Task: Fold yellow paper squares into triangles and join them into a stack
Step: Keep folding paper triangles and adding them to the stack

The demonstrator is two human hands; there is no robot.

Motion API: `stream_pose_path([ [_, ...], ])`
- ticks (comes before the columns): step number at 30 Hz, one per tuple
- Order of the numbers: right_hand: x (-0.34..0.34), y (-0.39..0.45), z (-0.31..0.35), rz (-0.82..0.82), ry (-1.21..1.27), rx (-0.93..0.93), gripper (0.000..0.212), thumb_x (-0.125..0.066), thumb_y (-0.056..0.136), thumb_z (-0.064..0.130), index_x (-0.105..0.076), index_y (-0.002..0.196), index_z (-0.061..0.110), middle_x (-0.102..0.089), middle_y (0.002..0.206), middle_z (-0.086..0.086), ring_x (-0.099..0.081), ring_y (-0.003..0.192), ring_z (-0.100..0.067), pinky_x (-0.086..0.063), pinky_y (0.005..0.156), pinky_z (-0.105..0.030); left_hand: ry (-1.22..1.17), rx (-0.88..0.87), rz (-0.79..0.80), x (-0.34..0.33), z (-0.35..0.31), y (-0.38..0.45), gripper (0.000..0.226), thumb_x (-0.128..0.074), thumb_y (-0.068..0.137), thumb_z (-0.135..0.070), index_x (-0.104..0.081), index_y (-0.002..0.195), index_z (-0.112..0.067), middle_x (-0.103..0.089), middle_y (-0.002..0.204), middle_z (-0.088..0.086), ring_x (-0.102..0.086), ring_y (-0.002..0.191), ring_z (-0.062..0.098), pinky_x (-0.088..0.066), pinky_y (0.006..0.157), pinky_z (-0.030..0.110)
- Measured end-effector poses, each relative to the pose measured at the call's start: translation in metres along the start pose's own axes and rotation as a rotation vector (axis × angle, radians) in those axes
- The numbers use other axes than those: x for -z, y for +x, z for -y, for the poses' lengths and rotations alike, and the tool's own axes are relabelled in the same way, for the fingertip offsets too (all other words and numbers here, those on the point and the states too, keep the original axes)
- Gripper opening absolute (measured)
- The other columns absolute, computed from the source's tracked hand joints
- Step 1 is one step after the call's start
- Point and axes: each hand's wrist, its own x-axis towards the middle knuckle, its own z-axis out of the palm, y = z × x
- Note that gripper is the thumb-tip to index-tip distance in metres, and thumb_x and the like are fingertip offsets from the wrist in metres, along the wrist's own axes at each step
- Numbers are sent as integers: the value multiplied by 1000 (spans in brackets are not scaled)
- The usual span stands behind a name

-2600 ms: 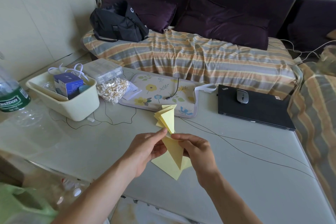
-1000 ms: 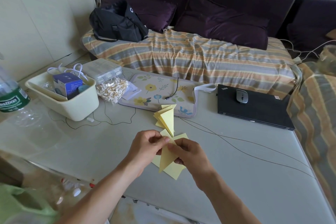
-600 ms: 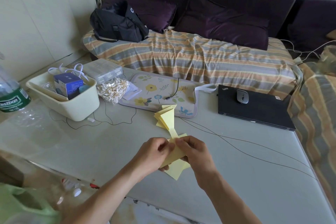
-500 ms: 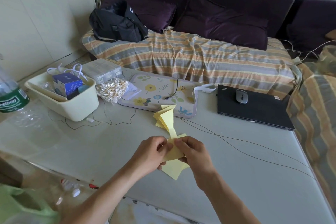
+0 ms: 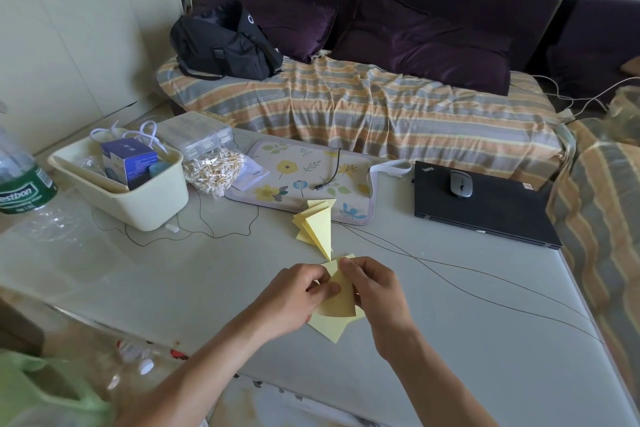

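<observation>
Both hands work a folded yellow paper piece (image 5: 337, 302) just above the table near its front middle. My left hand (image 5: 292, 298) pinches its left edge with thumb and fingers. My right hand (image 5: 375, 291) pinches its top corner and right side. Under the piece lie flat yellow paper squares (image 5: 330, 328), partly hidden by my hands. Behind them, a joined stack of yellow folded triangles (image 5: 317, 224) lies on the table, its narrow point toward my hands.
A cream tub (image 5: 138, 204) with a blue box, a bag of cotton swabs (image 5: 213, 172), a floral mat (image 5: 304, 180), a closed black laptop (image 5: 485, 206) with a mouse (image 5: 460, 184), thin cables (image 5: 450, 281), and a water bottle (image 5: 20, 184) share the table. A sofa stands behind.
The long pointed piece held upright earlier has been folded down into a shorter, wider shape. Both hands stayed over the flat squares and closed in on the piece.
</observation>
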Motion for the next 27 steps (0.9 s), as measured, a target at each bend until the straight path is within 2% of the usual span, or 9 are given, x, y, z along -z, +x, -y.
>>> stream_pose_path([
  [8,0,0,-1,-13,1,21,23,-68,95,24,-68,82,5,-61,73,-5,-55,69,-20,-47,68,-36,35,-27,6,1,1,0,32,-59,101,-33,-54,70,-26,-50,50,-9,-48,43,9,-33,43,18],
  [12,-1,0,0,40,12,-14,25,-70,94,28,-72,81,6,-60,75,-8,-56,72,-22,-48,72,-39,-16,-4,-71,2,1,0,33,-60,101,-33,-54,71,-19,-46,45,-11,-46,43,10,-32,41,17],
  [16,-3,-4,1,66,-33,-5,22,-69,95,25,-74,80,9,-67,75,-4,-60,72,-17,-52,73,-35,-65,13,-102,3,3,1,38,-60,100,-36,-51,68,-19,-44,49,-8,-44,46,14,-32,43,22],
  [20,-4,-6,2,45,-94,51,23,-69,95,25,-72,79,8,-64,70,-1,-55,67,-14,-45,70,-33,-95,44,-57,5,3,-2,38,-55,102,-37,-54,67,-22,-54,57,-8,-57,49,12,-40,45,22],
  [23,-4,-7,3,52,-124,45,23,-69,95,27,-72,81,9,-65,69,3,-56,65,-10,-46,69,-29,-115,53,-71,6,1,-1,40,-54,103,-37,-56,67,-20,-59,64,-5,-63,53,11,-44,47,21],
  [27,-5,-8,3,107,-104,-6,23,-66,96,25,-72,88,4,-69,72,-2,-61,63,-14,-50,65,-26,-82,49,-181,4,4,2,40,-55,103,-34,-53,67,-19,-50,51,-11,-49,47,6,-38,49,20],
])
